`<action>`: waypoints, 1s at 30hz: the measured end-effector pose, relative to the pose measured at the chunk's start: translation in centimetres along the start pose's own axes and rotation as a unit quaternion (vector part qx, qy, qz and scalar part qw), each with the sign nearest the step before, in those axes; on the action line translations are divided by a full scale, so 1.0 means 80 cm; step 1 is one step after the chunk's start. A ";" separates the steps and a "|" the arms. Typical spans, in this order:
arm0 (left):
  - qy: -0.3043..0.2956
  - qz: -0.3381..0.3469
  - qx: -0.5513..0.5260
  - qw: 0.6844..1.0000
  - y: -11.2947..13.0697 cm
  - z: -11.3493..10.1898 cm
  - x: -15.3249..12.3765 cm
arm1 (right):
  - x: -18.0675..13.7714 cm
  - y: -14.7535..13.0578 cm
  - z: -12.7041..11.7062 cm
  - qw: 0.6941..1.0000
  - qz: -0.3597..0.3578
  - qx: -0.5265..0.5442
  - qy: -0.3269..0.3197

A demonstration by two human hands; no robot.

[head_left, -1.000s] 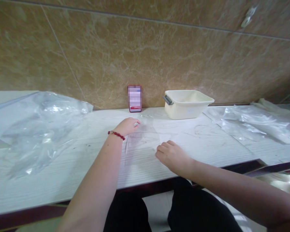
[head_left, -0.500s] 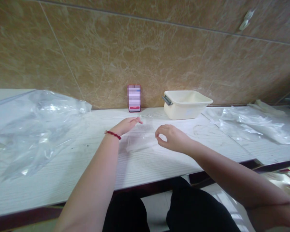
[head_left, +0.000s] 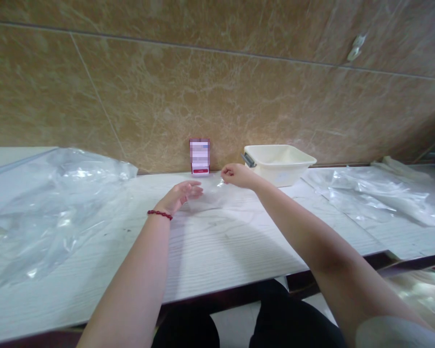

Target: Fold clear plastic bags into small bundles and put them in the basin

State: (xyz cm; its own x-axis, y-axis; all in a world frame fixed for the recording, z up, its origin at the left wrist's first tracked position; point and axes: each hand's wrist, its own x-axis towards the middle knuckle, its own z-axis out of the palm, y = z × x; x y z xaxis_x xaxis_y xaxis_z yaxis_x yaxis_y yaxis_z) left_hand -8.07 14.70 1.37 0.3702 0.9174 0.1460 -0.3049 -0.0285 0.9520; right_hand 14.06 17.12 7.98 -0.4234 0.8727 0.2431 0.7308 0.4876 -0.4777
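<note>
A small clear plastic bag [head_left: 212, 195] is in front of me on the white wood-grain table, its outline faint against the surface. My right hand [head_left: 238, 175] pinches the bag's upper right part between thumb and fingers, just left of the cream bin's near corner. At the bag's left side, my left hand [head_left: 183, 195] has its fingers stretched out and apart. Whether those fingers touch the film is hard to tell. A red bead bracelet [head_left: 160, 214] circles the left wrist.
Against the tiled wall leans a phone [head_left: 200, 157] with a lit screen. The cream plastic bin [head_left: 281, 173] with a grey latch stands to its right. Large clear plastic bags [head_left: 68, 193] lie at the left, and more clear bags [head_left: 377, 191] at the right. The table's dark front edge runs above my legs.
My right hand has moved up and slightly left and now pinches the bag. My left hand has drawn back to the left. The bag has shifted away from me, and the view has tilted slightly.
</note>
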 end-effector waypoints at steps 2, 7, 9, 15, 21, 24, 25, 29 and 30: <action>0.036 -0.019 0.028 0.999 -0.002 0.002 0.002 | 0.012 0.012 0.009 0.999 0.029 0.031 -0.006; 0.131 -0.069 0.069 0.987 -0.015 0.006 0.011 | 0.016 0.042 0.033 0.957 0.186 0.221 0.035; 0.148 -0.070 0.071 0.984 -0.021 0.004 0.015 | 0.007 0.050 0.040 0.929 0.230 0.291 0.008; 0.192 -0.081 0.067 0.976 -0.027 0.001 0.019 | -0.020 0.050 0.038 0.901 0.239 0.339 -0.127; 0.218 -0.115 0.115 0.962 -0.025 0.012 0.018 | -0.025 0.047 0.051 0.936 0.189 0.259 -0.143; 0.229 -0.114 0.101 0.961 -0.028 0.012 0.020 | -0.023 0.049 0.064 0.943 0.197 0.236 -0.127; 0.231 -0.112 0.091 0.962 -0.028 0.011 0.021 | -0.023 0.049 0.067 0.945 0.201 0.228 -0.120; 0.255 -0.090 0.097 0.958 -0.032 0.005 0.023 | -0.022 0.049 0.075 0.957 0.193 0.200 -0.080; 0.259 -0.082 0.103 0.957 -0.033 0.004 0.024 | -0.022 0.048 0.076 0.959 0.187 0.198 -0.073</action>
State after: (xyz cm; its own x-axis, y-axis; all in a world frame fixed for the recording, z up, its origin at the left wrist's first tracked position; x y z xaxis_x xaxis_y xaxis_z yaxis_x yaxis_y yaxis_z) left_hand -6.28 16.41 -0.82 -0.1031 0.9884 -0.1118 -0.0812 0.1037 0.9913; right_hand 14.35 17.33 0.57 -0.2628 0.9578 -0.1160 0.5975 0.0672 -0.7990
